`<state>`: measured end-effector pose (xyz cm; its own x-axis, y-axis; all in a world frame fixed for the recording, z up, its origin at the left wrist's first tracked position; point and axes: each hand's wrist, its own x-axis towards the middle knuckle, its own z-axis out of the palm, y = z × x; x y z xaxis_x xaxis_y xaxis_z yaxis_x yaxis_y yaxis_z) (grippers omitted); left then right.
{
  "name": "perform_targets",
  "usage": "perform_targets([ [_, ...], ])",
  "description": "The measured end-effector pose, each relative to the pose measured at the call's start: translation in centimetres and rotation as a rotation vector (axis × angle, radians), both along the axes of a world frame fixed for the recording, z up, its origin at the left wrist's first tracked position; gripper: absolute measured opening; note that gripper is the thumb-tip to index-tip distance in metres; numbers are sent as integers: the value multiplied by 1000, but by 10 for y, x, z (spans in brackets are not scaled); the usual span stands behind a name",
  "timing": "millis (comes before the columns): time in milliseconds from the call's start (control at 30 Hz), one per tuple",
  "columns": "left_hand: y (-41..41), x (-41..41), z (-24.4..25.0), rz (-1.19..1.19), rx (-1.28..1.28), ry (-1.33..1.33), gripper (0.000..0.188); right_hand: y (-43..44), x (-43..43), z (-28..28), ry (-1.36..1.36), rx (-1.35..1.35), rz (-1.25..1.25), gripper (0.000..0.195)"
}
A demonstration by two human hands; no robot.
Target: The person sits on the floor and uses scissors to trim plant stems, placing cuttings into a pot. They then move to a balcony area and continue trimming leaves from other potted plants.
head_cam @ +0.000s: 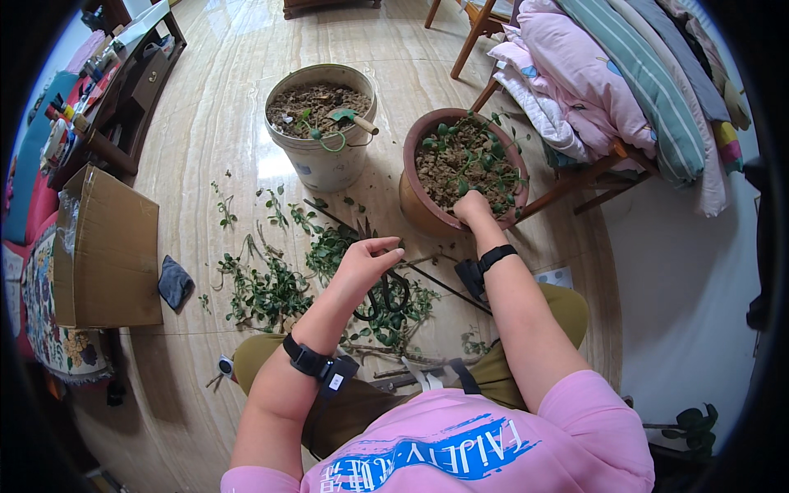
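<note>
My right hand (474,208) reaches over the near rim of a brown glazed plant pot (410,194), with its fingers down at the soil (441,169). Those fingertips are hidden, so any stem in them cannot be made out. Leafy green cuttings (487,154) stand and trail in that soil. Over the floor to the left, my left hand (368,262) hovers with thumb and forefinger slightly apart and a small green bit near their tips. Beneath it are black-handled scissors (385,299) among cut leafy stems (394,323). A thin dark rod (441,280) runs under there too.
A soil-filled bucket (323,163) holds a wooden-handled tool (365,126). More cuttings (268,289) cover the floor at left, near a grey cloth (175,283) and a cardboard box (117,246). A wooden chair (555,191) piled with bedding (573,92) stands close right of the pot.
</note>
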<state>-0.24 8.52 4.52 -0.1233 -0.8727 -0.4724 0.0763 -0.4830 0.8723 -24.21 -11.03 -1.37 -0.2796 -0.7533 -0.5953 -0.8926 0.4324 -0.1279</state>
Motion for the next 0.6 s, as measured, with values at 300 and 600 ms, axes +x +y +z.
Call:
perform_targets([
  [300,0,1,6,-4,3,-25,44,6,14,9,82,-15,-23,40],
  [600,0,-3,7,-17,6,-27,44,-2,27,15,171,-32,16,42],
])
